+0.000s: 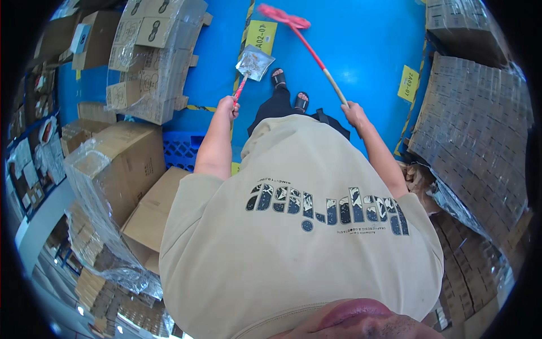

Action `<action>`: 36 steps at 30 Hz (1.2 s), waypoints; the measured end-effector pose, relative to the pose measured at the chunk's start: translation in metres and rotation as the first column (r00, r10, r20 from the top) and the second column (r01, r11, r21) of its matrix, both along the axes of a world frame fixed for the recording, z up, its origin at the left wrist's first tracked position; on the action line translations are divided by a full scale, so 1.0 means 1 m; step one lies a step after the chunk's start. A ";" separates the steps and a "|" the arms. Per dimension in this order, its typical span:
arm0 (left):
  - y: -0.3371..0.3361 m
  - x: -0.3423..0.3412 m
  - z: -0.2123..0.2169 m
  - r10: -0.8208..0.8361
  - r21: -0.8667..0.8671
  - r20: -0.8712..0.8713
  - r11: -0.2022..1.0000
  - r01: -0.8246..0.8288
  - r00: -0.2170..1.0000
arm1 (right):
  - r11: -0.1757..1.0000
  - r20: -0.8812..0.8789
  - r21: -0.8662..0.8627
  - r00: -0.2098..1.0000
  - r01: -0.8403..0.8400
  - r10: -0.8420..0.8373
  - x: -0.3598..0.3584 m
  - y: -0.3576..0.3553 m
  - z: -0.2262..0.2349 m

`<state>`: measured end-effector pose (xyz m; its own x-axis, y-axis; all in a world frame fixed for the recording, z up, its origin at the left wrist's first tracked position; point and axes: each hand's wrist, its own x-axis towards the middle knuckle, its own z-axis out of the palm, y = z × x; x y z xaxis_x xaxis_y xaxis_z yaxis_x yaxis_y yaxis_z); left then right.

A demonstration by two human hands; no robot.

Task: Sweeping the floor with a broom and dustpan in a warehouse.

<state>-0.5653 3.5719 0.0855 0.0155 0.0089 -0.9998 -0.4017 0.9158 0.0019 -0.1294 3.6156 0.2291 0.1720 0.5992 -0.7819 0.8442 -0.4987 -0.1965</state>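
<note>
My left hand point(228, 105) grips the short red handle of a metal dustpan point(254, 62), which hangs tilted above the blue floor. My right hand point(354, 111) is closed on the wooden end of a long red-handled broom point(307, 44); its red head rests on the floor far ahead. Both arms reach forward over my beige shirt. My feet in black sandals point(289, 90) stand between the two tools.
Stacked cardboard boxes wrapped in clear film point(155, 53) rise at the left, with more boxes point(113, 164) and a blue plastic pallet point(182, 148) nearer. A tall wrapped box stack point(474, 130) fills the right. Yellow floor labels point(261, 35) and striped tape mark the blue floor point(361, 34).
</note>
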 end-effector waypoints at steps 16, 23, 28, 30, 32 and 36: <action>0.085 -0.014 -0.026 -0.114 -0.017 -0.004 0.993 0.114 0.993 | 0.961 -0.143 -0.274 0.990 -0.024 -0.016 -0.028 0.035 0.066; 0.088 -0.016 -0.024 -0.098 -0.042 0.033 0.994 0.100 0.995 | 0.895 -0.247 -0.445 0.954 0.043 -0.168 -0.016 0.047 0.088; 0.087 -0.019 -0.027 -0.062 -0.046 0.018 0.997 0.062 0.998 | 0.877 -0.261 -0.479 0.947 0.044 -0.190 -0.014 0.062 0.110; 0.076 -0.027 -0.034 -0.034 -0.045 0.023 0.998 0.035 0.999 | 0.880 -0.219 -0.474 0.965 0.023 -0.143 -0.030 0.074 0.125; 0.069 -0.032 -0.035 0.027 -0.055 0.065 0.998 -0.024 0.997 | 0.906 -0.217 -0.422 0.972 -0.012 -0.088 -0.036 0.081 0.124; 0.042 -0.051 -0.036 0.093 -0.048 0.090 0.995 -0.089 0.992 | 0.955 -0.162 -0.263 0.982 -0.136 0.095 -0.063 0.101 0.117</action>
<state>-0.6166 3.6143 0.0496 0.1088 -0.0289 -0.9936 -0.4804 0.8736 -0.0780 -0.1919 3.7169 0.3465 -0.0137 0.3694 -0.9292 0.8714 -0.4513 -0.1923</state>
